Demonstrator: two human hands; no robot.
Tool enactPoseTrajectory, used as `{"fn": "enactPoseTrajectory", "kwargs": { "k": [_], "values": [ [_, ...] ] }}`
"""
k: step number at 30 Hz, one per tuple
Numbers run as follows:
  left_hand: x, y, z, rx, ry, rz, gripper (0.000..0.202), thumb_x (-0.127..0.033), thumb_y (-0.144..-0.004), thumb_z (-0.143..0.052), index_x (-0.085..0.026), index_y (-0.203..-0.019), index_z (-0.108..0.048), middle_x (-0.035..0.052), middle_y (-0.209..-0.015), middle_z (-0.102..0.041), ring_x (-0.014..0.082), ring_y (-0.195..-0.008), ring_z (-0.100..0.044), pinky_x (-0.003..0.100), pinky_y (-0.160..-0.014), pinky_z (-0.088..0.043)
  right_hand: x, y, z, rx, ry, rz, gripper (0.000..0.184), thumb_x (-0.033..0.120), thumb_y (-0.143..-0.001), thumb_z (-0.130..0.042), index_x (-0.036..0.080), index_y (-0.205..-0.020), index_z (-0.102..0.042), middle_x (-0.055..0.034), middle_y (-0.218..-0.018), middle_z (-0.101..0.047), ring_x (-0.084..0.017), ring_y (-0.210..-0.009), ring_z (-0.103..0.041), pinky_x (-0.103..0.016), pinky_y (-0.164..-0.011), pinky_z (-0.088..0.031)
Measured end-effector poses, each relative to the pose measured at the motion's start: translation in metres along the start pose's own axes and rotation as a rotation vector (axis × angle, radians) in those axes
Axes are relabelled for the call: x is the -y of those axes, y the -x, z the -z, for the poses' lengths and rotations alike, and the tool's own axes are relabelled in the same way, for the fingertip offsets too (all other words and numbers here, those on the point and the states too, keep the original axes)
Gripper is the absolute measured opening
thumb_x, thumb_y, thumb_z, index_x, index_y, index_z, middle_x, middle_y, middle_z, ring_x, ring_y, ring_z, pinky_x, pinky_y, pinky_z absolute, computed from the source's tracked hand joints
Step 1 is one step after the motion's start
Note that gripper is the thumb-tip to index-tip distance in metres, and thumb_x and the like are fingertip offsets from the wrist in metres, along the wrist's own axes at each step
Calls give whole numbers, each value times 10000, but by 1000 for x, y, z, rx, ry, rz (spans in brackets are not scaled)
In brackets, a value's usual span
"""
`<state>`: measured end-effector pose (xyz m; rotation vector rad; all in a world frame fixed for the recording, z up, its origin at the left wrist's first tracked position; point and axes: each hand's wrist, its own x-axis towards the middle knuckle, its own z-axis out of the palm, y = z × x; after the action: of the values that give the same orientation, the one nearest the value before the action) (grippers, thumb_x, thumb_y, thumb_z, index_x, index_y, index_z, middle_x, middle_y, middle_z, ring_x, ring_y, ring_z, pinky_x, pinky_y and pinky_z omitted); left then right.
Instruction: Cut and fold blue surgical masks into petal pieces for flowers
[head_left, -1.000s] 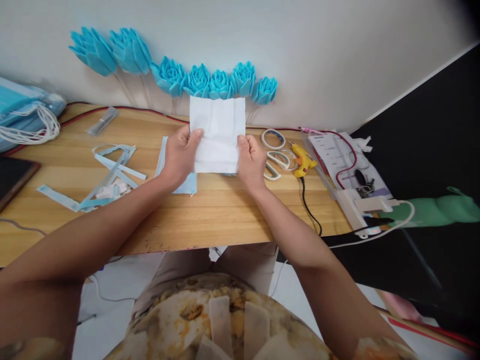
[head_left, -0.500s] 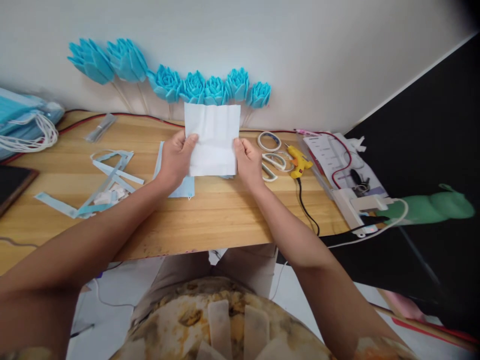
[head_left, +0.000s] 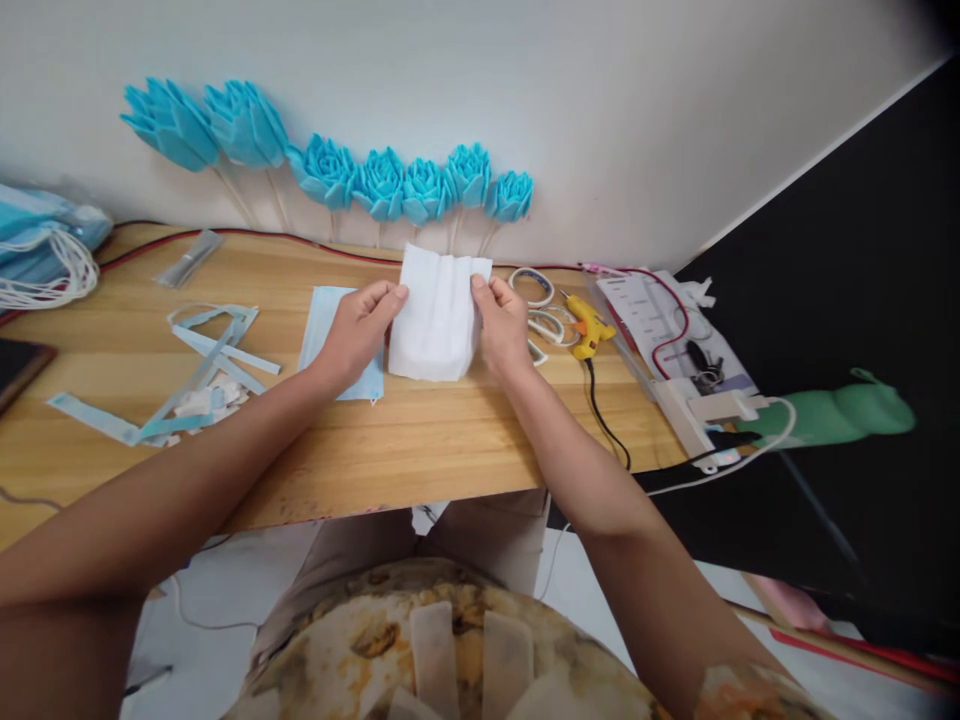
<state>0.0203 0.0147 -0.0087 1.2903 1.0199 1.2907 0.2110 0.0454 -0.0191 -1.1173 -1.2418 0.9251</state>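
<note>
A thin white fabric sheet, creased with vertical folds, is held up over the table between both hands. My left hand pinches its left edge between thumb and fingers. Its right edge is gripped by my right hand, thumb on top. Under and beside my left hand lies a light blue mask piece, partly covered by the hand. White-handled scissors rest just right of my right hand, partly hidden by it.
Blue fabric flowers on sticks lean against the wall. Cut blue strips lie at left, near a bundle of masks. At right are a tape roll, a yellow glue gun, a power strip and a green bottle.
The white sheet has come down toward the table and tilted, its lower part now curving. Both hands have shifted slightly with it, uncovering more of the blue piece.
</note>
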Motion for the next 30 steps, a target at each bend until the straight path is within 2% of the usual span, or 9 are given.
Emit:
{"fn": "enactPoseTrajectory", "kwargs": {
  "k": [3,7,11,15,19,24,30],
  "values": [
    [-1,-2,1,-22,-20,-33,410,-522,-889,-673,-203,-666,-543,-15,-638,-473,128,-607,-428,266,-563,-353,3,4,-2,19,38,29,501,700,-873,-588,223,-747,-502,49,-672,-432,-100,-614,-384,-243,-556,-313],
    [0,-2,-2,-16,-36,-19,442,-562,-855,-706,-205,-654,-541,-7,-634,-507,143,-620,-470,281,-559,-357,7,11,-5,44,49,34,510,708,-889,-566,222,-744,-506,41,-670,-444,-110,-632,-404,-248,-567,-337],
    [1,0,-2,-37,-80,8,501,-589,-867,-689,-211,-588,-514,-9,-551,-481,150,-566,-478,295,-534,-363,10,14,-4,73,116,89,528,720,-907,-526,222,-730,-501,30,-674,-437,-123,-667,-420,-259,-595,-354],
    [4,-2,2,-51,-93,18,563,-611,-878,-667,-215,-535,-461,-9,-515,-452,128,-482,-433,301,-490,-336,14,13,-1,2,191,161,559,733,-911,-502,227,-684,-428,41,-654,-352,-118,-643,-360,-266,-592,-320],
    [5,-2,2,-102,-81,-30,552,-635,-881,-650,-224,-554,-478,-6,-527,-451,142,-509,-449,309,-514,-331,17,14,-1,-78,236,222,579,733,-924,-476,234,-668,-333,47,-648,-305,-115,-632,-324,-272,-601,-296],
    [-2,1,-1,-80,-167,-63,581,-650,-877,-630,-224,-517,-467,5,-508,-466,141,-498,-428,310,-498,-310,14,16,-3,-8,271,260,526,688,-961,-452,231,-704,-409,40,-665,-360,-119,-651,-367,-281,-618,-299],
    [-4,-2,2,-97,-233,-82,594,-661,-888,-613,-228,-508,-467,7,-495,-474,154,-509,-454,318,-507,-324,10,7,1,-106,207,227,554,707,-943,-460,239,-683,-318,46,-668,-278,-112,-625,-310,-271,-599,-284]
  ]
}}
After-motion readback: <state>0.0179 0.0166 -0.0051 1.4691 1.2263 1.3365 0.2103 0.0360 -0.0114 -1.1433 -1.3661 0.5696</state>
